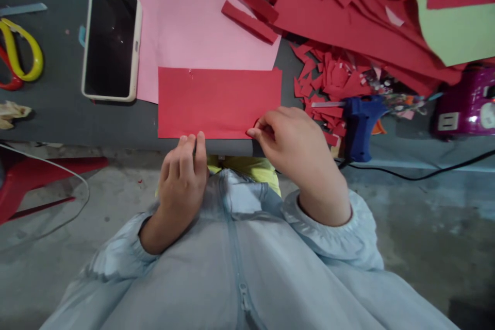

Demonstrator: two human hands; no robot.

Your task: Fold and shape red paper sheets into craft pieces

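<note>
A red rectangular sheet of paper (220, 100) lies flat at the table's near edge, overlapping a pink sheet (185, 26). The thumb and forefinger of my right hand (299, 139) pinch the sheet's near edge close to its right corner. My left hand (181, 180) rests its fingertips on the same near edge, left of the middle. Its fingers lie fairly straight and hold nothing. A narrow strip along that near edge looks slightly raised or creased. Whether it is folded over I cannot tell.
A phone (112, 46) lies on the left, with yellow-handled scissors (23, 51) beyond it. Red paper scraps (328, 75), a blue glue gun (359, 124) and a purple device (467, 105) are on the right. A red chair (38, 180) stands below left.
</note>
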